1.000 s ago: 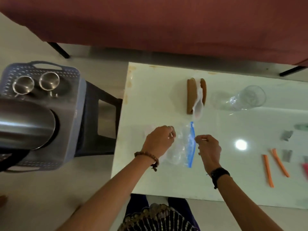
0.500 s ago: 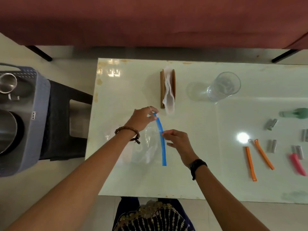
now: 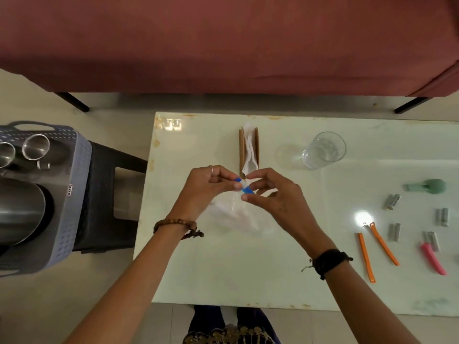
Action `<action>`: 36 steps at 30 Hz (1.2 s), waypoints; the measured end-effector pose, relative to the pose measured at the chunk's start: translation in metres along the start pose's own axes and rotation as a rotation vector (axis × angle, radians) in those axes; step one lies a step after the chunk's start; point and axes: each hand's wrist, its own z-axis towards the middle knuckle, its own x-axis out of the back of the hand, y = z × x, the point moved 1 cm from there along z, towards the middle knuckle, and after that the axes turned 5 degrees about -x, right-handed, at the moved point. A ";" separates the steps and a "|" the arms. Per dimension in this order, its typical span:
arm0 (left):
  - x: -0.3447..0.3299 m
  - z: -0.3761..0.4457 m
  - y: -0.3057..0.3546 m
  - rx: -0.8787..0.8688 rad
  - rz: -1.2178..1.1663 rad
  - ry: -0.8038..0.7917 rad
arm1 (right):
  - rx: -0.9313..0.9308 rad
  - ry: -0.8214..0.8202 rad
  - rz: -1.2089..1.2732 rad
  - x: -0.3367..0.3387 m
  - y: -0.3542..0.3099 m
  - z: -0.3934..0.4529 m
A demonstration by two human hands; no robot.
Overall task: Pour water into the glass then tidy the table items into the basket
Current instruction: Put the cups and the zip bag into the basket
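Change: half a second ago the blue strip of the bag lay long on the table between the two hands; now both hands have come together and lifted it, and only a short piece of blue shows.
Left hand (image 3: 206, 186): fingers curled, thumb and fingertips pinch the blue strip (image 3: 244, 188) at its left end.
Right hand (image 3: 273, 194): fingers bent, they pinch the same strip from the right side (the two hands nearly touch).
Bag (image 3: 236, 214): thin clear plastic, crumpled, hanging below the hands over the table (image 3: 248, 269), which is glossy and pale.
Glass (image 3: 323, 151): transparent, round, standing on the table far right of the hands.
Napkin holder (image 3: 240, 150): brown, flat sided, with white paper inside.
Basket (image 3: 74, 194): grey perforated plastic, on a dark stool left of the table, holding shiny steel vessels.
Small items: orange sticks (image 3: 366, 256), a pink piece (image 3: 432, 260), grey clips (image 3: 393, 232), at the right.
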 end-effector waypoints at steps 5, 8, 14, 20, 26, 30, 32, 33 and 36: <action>0.001 -0.005 0.007 -0.083 -0.066 0.045 | 0.088 0.019 -0.068 -0.002 -0.017 0.006; 0.001 -0.007 0.008 -0.095 -0.096 0.043 | 0.101 0.055 -0.052 -0.005 -0.021 0.006; 0.000 -0.012 0.016 -0.106 -0.074 0.091 | 0.124 0.098 -0.006 -0.008 -0.024 0.003; 0.008 -0.016 0.034 -0.166 0.030 0.250 | 0.168 0.134 -0.057 -0.004 -0.027 -0.003; 0.059 -0.009 0.045 -0.136 -0.011 0.533 | 0.127 0.121 -0.096 0.019 -0.010 -0.017; 0.060 -0.008 0.040 -0.119 -0.030 0.588 | 0.122 0.098 -0.052 0.018 -0.012 -0.017; 0.057 -0.009 0.038 -0.119 -0.056 0.630 | 0.072 0.070 0.020 0.016 -0.014 -0.014; 0.055 -0.009 0.038 -0.123 -0.073 0.647 | 0.039 0.041 0.089 0.014 -0.014 -0.014; 0.059 -0.010 0.041 -0.132 -0.153 0.661 | -0.044 -0.128 0.292 0.005 -0.012 -0.013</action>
